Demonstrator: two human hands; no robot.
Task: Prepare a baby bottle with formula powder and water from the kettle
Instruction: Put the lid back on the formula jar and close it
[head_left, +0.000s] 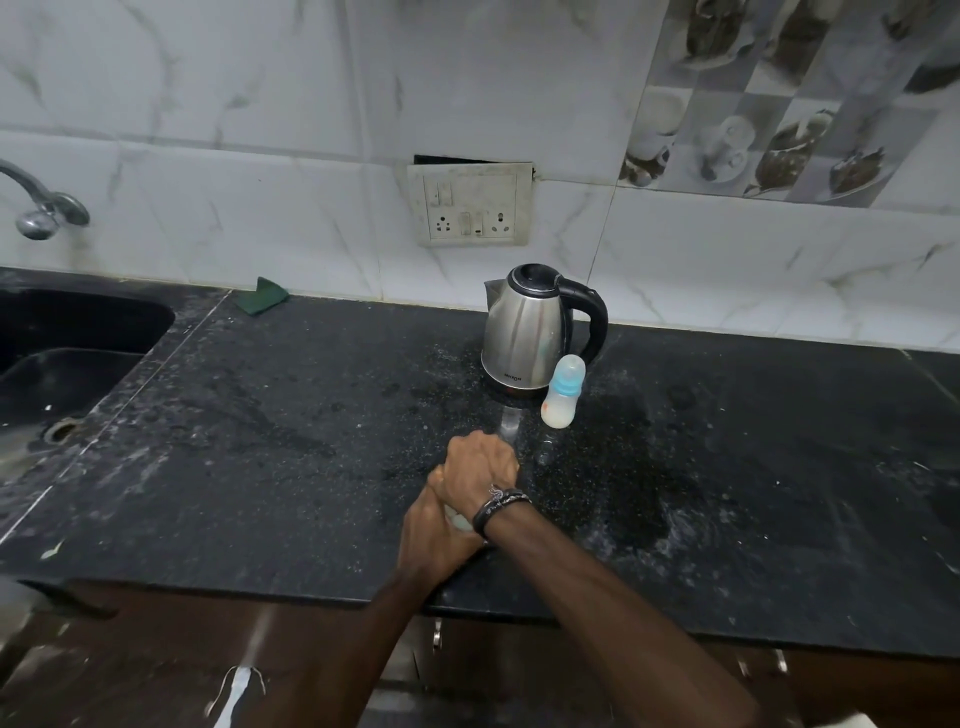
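Since its cap is on and milky liquid already sits in its lower part, the baby bottle (562, 395) looks close to finished; it stands upright on the black counter (260, 441), just beside the steel kettle (524, 330) at its front right. The kettle's lid is down and its handle faces right, an easy reach for the right hand (480, 467).

Both hands are near the counter's front edge, well short of the bottle. The right hand lies over the left hand (436, 535), the fingers of both curled inward around something small and pale that shows only as a sliver between them. What it is I cannot tell; it may be the formula container or its lid, pressed between the palms to close it.

Further out, a socket plate (470, 205) sits on the wall behind the kettle, a green cloth (262, 297) lies by the wall, and the sink (78, 332) and tap (39, 208) are to the left. Nothing stands between the hands and the bottle.
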